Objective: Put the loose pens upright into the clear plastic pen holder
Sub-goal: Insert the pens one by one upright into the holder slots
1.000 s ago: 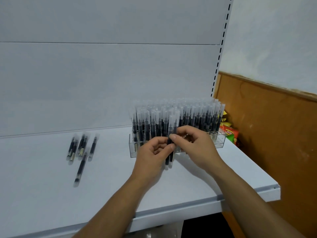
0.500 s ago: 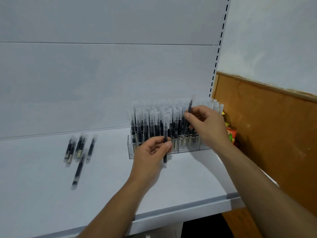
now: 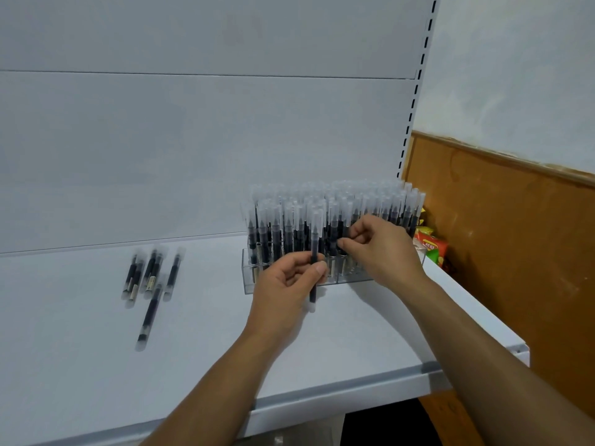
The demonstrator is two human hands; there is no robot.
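Note:
The clear plastic pen holder [image 3: 250, 280] stands at the back right of the white shelf, packed with upright black pens with frosted caps. My left hand [image 3: 283, 294] grips one loose pen [image 3: 314, 239] upright just in front of the holder's front row. My right hand [image 3: 384, 252] is at the holder's front rows, its thumb and fingers pinching a pen [image 3: 344, 220] that stands among the others. Several loose pens [image 3: 151, 272] lie flat in a bunch on the shelf to the left, one of them [image 3: 149, 313] nearer the front.
The white shelf [image 3: 322, 349] ends in a front lip [image 3: 338, 400] and a right corner [image 3: 521, 352]. A colourful snack packet [image 3: 433, 249] sits right of the holder against a brown wooden panel [image 3: 515, 252]. A white back panel [image 3: 193, 140] rises behind.
My right hand took one of the two pens from my left hand, carried it up over the holder's back rows, then came down to the front rows. My left hand keeps one pen.

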